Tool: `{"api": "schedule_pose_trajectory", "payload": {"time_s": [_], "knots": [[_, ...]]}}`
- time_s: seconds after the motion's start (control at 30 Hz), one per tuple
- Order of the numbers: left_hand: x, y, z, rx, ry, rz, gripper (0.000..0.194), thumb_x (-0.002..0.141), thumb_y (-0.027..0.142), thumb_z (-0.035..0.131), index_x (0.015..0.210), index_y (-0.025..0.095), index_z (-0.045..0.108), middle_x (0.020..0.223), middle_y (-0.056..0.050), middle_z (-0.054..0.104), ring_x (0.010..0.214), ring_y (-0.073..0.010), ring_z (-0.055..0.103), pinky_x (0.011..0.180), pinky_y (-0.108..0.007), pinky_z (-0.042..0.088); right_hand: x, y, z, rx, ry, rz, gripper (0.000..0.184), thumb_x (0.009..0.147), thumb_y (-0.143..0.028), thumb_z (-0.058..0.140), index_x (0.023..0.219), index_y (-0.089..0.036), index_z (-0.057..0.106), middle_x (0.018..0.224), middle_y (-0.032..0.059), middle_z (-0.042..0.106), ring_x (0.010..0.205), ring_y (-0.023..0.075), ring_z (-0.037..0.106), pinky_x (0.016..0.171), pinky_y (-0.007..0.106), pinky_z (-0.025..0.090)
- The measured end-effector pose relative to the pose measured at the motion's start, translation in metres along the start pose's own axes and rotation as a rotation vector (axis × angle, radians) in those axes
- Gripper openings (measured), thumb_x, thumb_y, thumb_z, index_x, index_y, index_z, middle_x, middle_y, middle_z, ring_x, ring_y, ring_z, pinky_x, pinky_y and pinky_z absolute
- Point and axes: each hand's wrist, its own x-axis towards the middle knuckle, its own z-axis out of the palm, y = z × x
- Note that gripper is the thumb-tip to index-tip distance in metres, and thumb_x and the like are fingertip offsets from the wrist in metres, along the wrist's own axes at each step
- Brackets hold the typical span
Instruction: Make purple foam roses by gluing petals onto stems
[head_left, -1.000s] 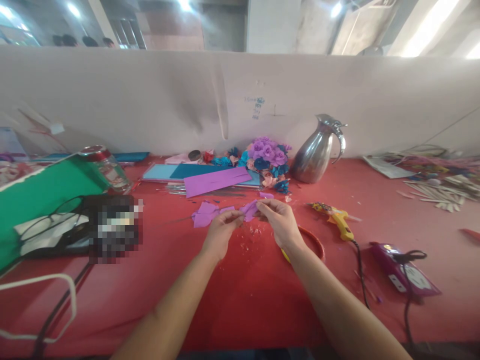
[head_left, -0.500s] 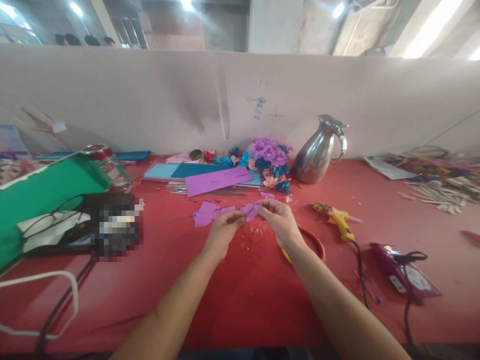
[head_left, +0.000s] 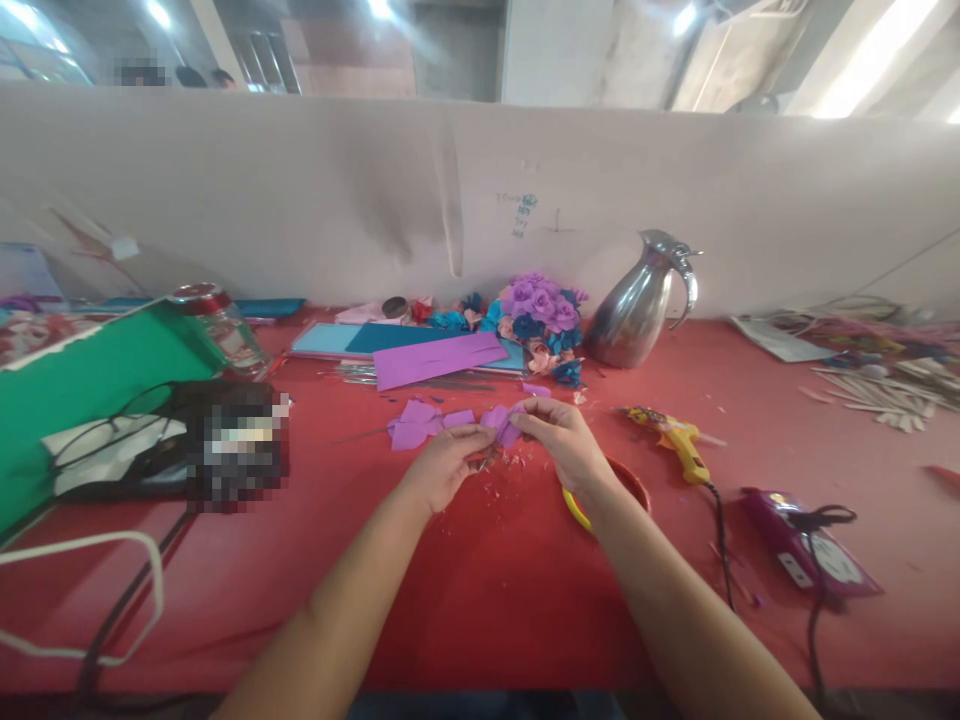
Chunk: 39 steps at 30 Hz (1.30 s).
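Between my two hands, over the middle of the red table, is a small purple paper petal piece (head_left: pixel 501 424). My left hand (head_left: pixel 448 462) pinches its left side between thumb and fingers. On its right side, the thumb and fingertips of my right hand (head_left: pixel 559 438) close on the paper. More cut purple paper pieces (head_left: pixel 415 425) lie on the table just left of my fingers. Behind them a purple paper strip (head_left: pixel 439 360) rests on blue sheets (head_left: pixel 330 338). A bunch of purple, blue and pink paper flowers (head_left: pixel 541 312) stands beyond my right hand.
A yellow glue gun (head_left: pixel 679 445) lies right of my right hand, its cord running forward. A yellow-and-red ring (head_left: pixel 579 512) sits partly under my right forearm. Farther back stands a metal jug (head_left: pixel 634 310). A glass jar (head_left: pixel 225 335) and a green board (head_left: pixel 112 410) are left.
The purple petal piece has turned slightly between my fingers, and my left hand's fingers have shifted on it. The view has tilted a little; the things on the table stay put.
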Motion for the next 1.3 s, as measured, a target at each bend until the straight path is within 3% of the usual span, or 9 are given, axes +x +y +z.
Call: {"api": "schedule_pose_trajectory", "payload": {"time_s": [0.27, 0.47, 0.67, 0.87, 1.17, 1.3], "knots": [[-0.002, -0.002, -0.001, 0.067, -0.027, 0.039, 0.027, 0.048, 0.033, 0.087, 0.064, 0.015, 0.074, 0.066, -0.003, 0.066, 0.064, -0.0125, 0.054, 0.068, -0.028, 0.038, 0.0, 0.0, -0.004, -0.061, -0.066, -0.013, 0.019, 0.063, -0.035, 0.071, 0.069, -0.018, 0.065, 0.063, -0.002, 0.061, 0.061, 0.0124, 0.054, 0.066, 0.028, 0.042], [-0.005, 0.0, 0.0, 0.166, -0.097, 0.113, 0.018, 0.057, 0.032, 0.082, 0.062, 0.016, 0.074, 0.062, -0.002, 0.062, 0.061, -0.0117, 0.048, 0.065, -0.028, 0.035, -0.001, -0.002, -0.002, -0.089, -0.075, -0.019, 0.016, 0.062, -0.033, 0.07, 0.068, -0.019, 0.065, 0.063, -0.0017, 0.063, 0.061, 0.013, 0.055, 0.065, 0.028, 0.044], [0.0, -0.001, 0.0, 0.051, 0.029, 0.219, 0.02, 0.06, 0.034, 0.08, 0.066, 0.016, 0.074, 0.068, -0.004, 0.067, 0.066, -0.0131, 0.053, 0.069, -0.027, 0.04, -0.002, 0.001, 0.004, -0.081, 0.007, -0.015, 0.024, 0.07, -0.04, 0.067, 0.08, -0.019, 0.063, 0.07, 0.0005, 0.068, 0.064, 0.0136, 0.061, 0.065, 0.027, 0.046], [0.002, -0.003, -0.002, -0.033, 0.131, 0.294, 0.02, 0.064, 0.036, 0.079, 0.067, 0.017, 0.072, 0.061, 0.001, 0.062, 0.061, -0.0104, 0.051, 0.064, -0.025, 0.038, -0.008, 0.017, 0.015, -0.256, -0.171, -0.03, 0.015, 0.07, -0.032, 0.066, 0.076, -0.019, 0.065, 0.07, 0.0013, 0.069, 0.063, 0.0152, 0.064, 0.062, 0.027, 0.047], [0.0, 0.002, 0.001, 0.006, 0.291, 0.281, 0.024, 0.052, 0.03, 0.083, 0.07, 0.017, 0.073, 0.069, -0.002, 0.067, 0.066, -0.0125, 0.053, 0.068, -0.026, 0.039, -0.009, 0.022, 0.015, -0.485, -0.087, -0.136, 0.013, 0.074, -0.026, 0.058, 0.079, -0.023, 0.07, 0.068, -0.0002, 0.07, 0.062, 0.0169, 0.064, 0.06, 0.027, 0.047], [-0.001, 0.003, 0.001, 0.048, 0.27, 0.307, 0.02, 0.053, 0.03, 0.081, 0.065, 0.016, 0.073, 0.073, -0.003, 0.068, 0.072, -0.0152, 0.056, 0.071, -0.028, 0.039, -0.009, 0.021, 0.014, -0.509, -0.083, -0.148, 0.015, 0.073, -0.026, 0.058, 0.078, -0.024, 0.072, 0.068, -0.0005, 0.07, 0.061, 0.0164, 0.063, 0.061, 0.027, 0.046]]}}
